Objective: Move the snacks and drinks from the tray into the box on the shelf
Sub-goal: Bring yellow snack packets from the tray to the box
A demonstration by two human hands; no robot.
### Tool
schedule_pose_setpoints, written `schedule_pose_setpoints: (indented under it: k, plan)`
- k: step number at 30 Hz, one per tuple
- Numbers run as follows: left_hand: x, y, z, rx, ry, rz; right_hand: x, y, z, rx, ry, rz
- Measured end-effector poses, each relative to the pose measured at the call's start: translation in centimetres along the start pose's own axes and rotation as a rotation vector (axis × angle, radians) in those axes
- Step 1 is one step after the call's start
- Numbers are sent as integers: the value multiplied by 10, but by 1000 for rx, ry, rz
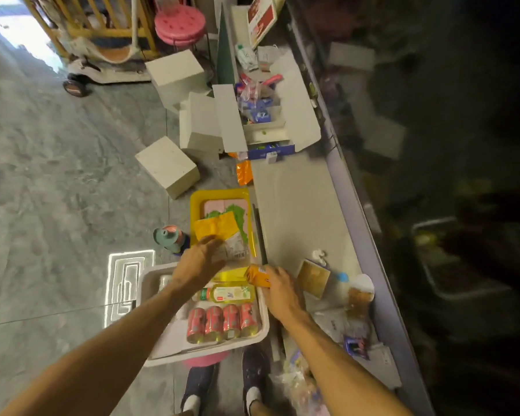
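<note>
Both forearms reach forward from the bottom of the frame over a white tray (264,327) at lower centre.

The right hand (279,288) is curled round an orange packet (256,276), held at the tray's far right corner, just beside the edge of the shelf (291,211).

The left hand (200,261) is stretched over a clear-and-yellow snack bag (219,232) lying in a yellow tray (197,202) directly above the white one. Its fingers lie on the bag, but motion blur prevents telling whether they grip it.

In the white tray, four red cans (222,322) lie side by side in a row. A bottle of yellow drink (228,294) lies on its side just above them.

The box (300,109), white with its flaps folded open, sits on the shelf in the upper centre of the frame, well apart from both trays. Blue packets (260,114) are visible inside it.

Further items lie on the shelf right of the right hand, including a brown square pack (314,277). White blocks (168,166) lie on the grey floor at centre left. A pink stool (180,24) stands at the top.
</note>
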State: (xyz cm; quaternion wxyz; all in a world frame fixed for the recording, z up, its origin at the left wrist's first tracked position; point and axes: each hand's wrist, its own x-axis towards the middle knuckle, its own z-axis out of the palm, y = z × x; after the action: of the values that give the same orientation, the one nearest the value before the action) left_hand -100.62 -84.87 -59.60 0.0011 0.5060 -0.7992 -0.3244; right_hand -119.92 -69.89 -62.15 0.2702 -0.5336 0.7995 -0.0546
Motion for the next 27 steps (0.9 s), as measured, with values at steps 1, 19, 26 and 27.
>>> schedule_pose_setpoints:
  k: [1, 19, 26, 27]
  plan:
    - [-3, 7, -15, -3, 22, 11, -2, -6, -16, 21, 28, 5]
    - [-92, 222, -172, -46, 31, 729, -255, -77, -252, 30, 700, 434]
    - [-220, 337, -114, -22, -130, 1101, -456, -39, -244, 37, 845, 790]
    - [-244, 350, -105, -16, -143, 1142, -485, -34, -239, 37, 865, 837]
